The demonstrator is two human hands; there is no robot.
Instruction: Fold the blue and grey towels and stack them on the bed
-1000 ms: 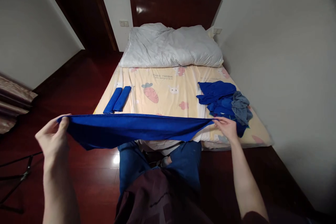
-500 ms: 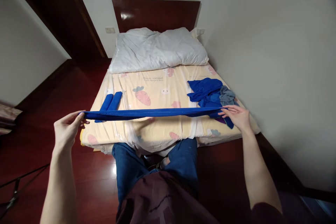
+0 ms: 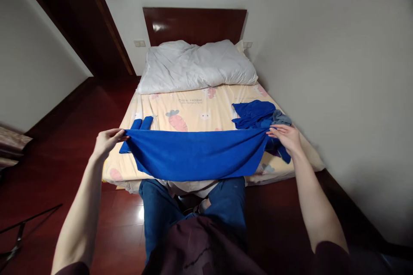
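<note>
A blue cloth (image 3: 196, 154), which looks like a towel, hangs spread between my hands above the near end of the bed. My left hand (image 3: 109, 141) pinches its upper left corner, and my right hand (image 3: 285, 137) pinches the upper right one. Behind the cloth's left end lie blue rolled or folded cloths (image 3: 146, 123), partly covered by it. A crumpled pile of blue cloths (image 3: 253, 112) rests beyond my right hand, with a grey-blue cloth (image 3: 281, 117) at its right side.
The bed (image 3: 222, 91) has a cream sheet with carrot and rabbit prints. A white quilt (image 3: 200, 66) lies folded before the dark wooden headboard (image 3: 196, 25). A wall (image 3: 338, 73) runs along the right. A thin black stand (image 3: 21, 232) is on the floor at left.
The blue cloth has gone from a narrow stretched strip to a wide hanging sheet. My left hand has moved inward to the right and slightly up; both hands still grip the corners.
</note>
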